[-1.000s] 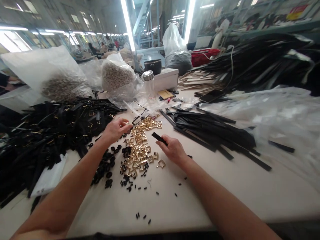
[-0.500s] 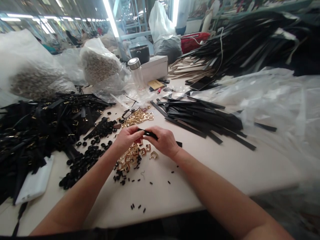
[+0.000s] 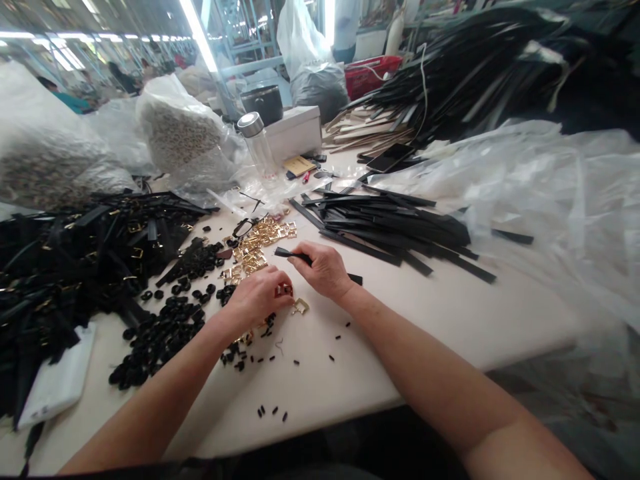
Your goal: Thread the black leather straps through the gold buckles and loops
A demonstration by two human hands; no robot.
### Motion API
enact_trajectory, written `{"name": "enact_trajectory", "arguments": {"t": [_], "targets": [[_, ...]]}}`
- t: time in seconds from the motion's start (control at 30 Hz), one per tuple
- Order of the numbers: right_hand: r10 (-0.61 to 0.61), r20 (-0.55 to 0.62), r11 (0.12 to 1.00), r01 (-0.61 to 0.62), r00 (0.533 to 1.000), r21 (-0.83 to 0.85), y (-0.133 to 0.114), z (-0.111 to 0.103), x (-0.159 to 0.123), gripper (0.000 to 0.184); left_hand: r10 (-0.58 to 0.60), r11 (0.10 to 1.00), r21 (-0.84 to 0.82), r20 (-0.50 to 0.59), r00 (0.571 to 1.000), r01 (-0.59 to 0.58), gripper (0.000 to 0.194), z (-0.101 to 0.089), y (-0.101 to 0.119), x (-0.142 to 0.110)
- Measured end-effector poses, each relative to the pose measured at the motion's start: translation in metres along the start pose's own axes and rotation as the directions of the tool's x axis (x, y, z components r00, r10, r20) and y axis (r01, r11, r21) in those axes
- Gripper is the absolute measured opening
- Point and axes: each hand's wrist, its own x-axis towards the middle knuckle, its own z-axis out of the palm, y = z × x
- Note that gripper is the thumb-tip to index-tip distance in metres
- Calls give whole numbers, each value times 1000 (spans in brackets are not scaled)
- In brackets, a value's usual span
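Note:
My right hand is closed round a black strap, whose short end sticks out to the left past the thumb and fingers. Lower and to the left, my left hand is over the loose gold buckles, its fingers curled round a gold buckle. Whether that buckle has left the table is hard to see. Beside those fingertips lies another gold buckle. More gold buckles are heaped behind the left hand. Part of the nearer heap is hidden under that hand.
Black straps are spread at the right. Small black rings and a tangle of buckled straps cover the left. Tiny black pieces lie in front. Behind stand a glass bottle, a white box and filled plastic bags.
My left hand has let go of the strap and moved down to the gold buckles. My right hand keeps the strap, its end now free. The whole view has shifted slightly.

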Motion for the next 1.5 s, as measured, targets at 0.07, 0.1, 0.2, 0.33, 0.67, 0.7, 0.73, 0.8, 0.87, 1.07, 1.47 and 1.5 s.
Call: {"name": "enact_trajectory", "arguments": {"t": [0.07,0.1,0.2,0.33,0.67,0.7,0.73,0.8,0.87,1.07,1.47,1.5], "targets": [[2,15,1000,-2,1000,-7,0,0,0,8,42,996,82,26,999,-44,7,2,1,1],[2,19,1000,-2,1000,-10,0,1,-1,8,54,994,97,29,998,-57,7,2,1,2],[8,14,1000,-8,1000,-16,0,1,-1,8,81,995,66,-3,997,-80,6,5,0,4],[10,15,1000,-9,1000,-19,2,2,-2,7,-3,971,-237,-95,995,-20,9,10,-4,-3],[-54,6,997,54,999,56,-2,7,-6,5,-642,-128,-991,58,764,-32,37,9,-21,-26],[-63,9,996,62,998,69,-2,7,-7,5,-653,-151,-986,50,756,-66,37,10,-22,-26],[-72,13,994,71,997,79,-3,8,-8,5,-657,-162,-982,34,753,-96,37,11,-22,-26],[-86,24,992,83,996,95,-4,9,-9,6,-658,-155,-977,-8,753,-146,34,13,-22,-25],[-87,34,991,83,996,100,-5,11,-10,6,-654,-129,-976,-47,755,-173,32,15,-20,-25],[-105,64,985,94,992,147,-9,14,-13,5,-643,-82,-982,-81,761,-173,31,16,-16,-28],[-257,121,965,248,959,83,-15,16,-18,7,-591,44,-994,-108,800,-101,28,22,-15,-28],[-259,122,965,250,958,79,-15,16,-18,7,-595,44,-994,-103,797,-95,28,21,-15,-28]]}}
